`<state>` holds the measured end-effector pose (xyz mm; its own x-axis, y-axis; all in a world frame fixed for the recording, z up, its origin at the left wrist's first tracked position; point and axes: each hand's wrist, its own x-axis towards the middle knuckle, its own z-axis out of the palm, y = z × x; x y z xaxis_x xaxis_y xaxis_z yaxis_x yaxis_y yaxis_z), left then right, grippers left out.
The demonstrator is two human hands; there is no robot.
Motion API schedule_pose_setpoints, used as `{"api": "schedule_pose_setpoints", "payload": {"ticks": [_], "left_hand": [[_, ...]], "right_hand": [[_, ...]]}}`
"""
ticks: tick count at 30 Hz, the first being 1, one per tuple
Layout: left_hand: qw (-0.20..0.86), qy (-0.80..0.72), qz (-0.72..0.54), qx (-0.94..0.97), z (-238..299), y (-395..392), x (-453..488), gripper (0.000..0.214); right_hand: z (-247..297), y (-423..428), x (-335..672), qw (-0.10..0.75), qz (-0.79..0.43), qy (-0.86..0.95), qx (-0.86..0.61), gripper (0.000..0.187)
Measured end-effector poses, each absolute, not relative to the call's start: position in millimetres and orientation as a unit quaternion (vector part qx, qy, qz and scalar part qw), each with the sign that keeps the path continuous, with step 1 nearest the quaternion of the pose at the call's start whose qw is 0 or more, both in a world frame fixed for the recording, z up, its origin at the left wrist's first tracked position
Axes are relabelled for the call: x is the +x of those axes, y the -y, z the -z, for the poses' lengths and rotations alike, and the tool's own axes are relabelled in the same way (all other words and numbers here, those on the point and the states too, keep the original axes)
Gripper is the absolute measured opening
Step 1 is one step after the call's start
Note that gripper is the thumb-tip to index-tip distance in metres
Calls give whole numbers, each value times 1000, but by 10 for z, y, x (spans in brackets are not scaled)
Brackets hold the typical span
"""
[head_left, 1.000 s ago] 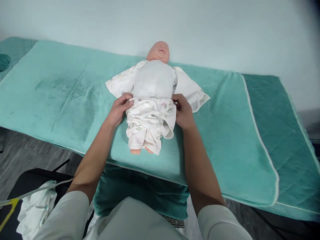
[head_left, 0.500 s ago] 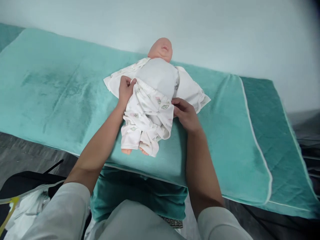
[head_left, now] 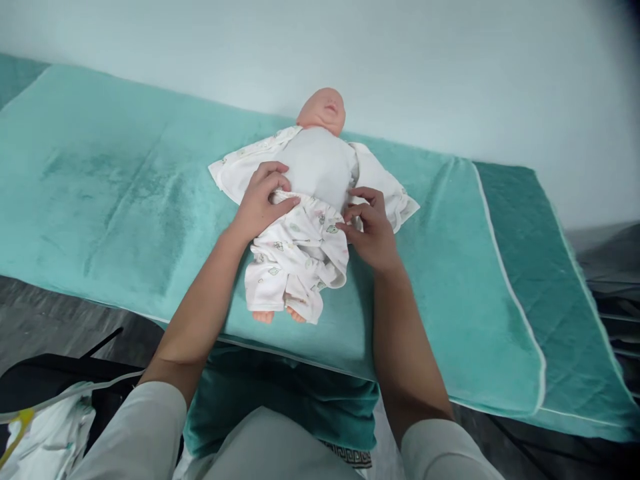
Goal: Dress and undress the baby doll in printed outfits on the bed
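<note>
A baby doll (head_left: 323,157) lies on its back, its head by the wall and its feet toward me. White printed trousers (head_left: 295,230) cover its legs up to the waist, with the bare feet poking out below. Its white shirt (head_left: 235,163) lies spread to both sides, leaving the pale cloth torso uncovered. My left hand (head_left: 265,197) rests on the waistband at the doll's hip, thumb and fingers apart. At the opposite hip, my right hand (head_left: 373,230) touches the trousers' side with curled, parted fingers; whether it pinches any cloth is unclear.
Green velvety padding (head_left: 125,200) covers the long table against a pale wall (head_left: 450,87). A darker quilted green sheet (head_left: 555,280) is at the right end. White cloth items (head_left: 55,427) lie at lower left beside a black chair (head_left: 55,373).
My left hand has let go of its pinch on the waistband and now lies spread over it. My right hand's fingers have parted at the other hip. The view has shifted slightly.
</note>
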<state>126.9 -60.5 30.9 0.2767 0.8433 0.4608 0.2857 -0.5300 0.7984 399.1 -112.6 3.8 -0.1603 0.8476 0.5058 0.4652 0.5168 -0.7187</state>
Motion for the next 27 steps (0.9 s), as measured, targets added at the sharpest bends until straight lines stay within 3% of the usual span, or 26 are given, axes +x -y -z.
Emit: {"api": "schedule_pose_setpoints", "payload": {"ticks": [5,13,19,27], "left_hand": [[254,-419,-426,760,-421,491,1317,23],[260,-521,-543,605,-243,-119,1451,31],[363,-508,-518,585,-139,6,1380,35],[478,-513,-456,548,-214,163,1209,32]], "right_hand": [[-153,1034,3825,490,-120,739,-446,34],[-230,291,3828,470,-146,676,-549,38],[-38,99,3863,518,-241,598,-563,51],[-175,403,3926,496,-397,577,-512,45]]}}
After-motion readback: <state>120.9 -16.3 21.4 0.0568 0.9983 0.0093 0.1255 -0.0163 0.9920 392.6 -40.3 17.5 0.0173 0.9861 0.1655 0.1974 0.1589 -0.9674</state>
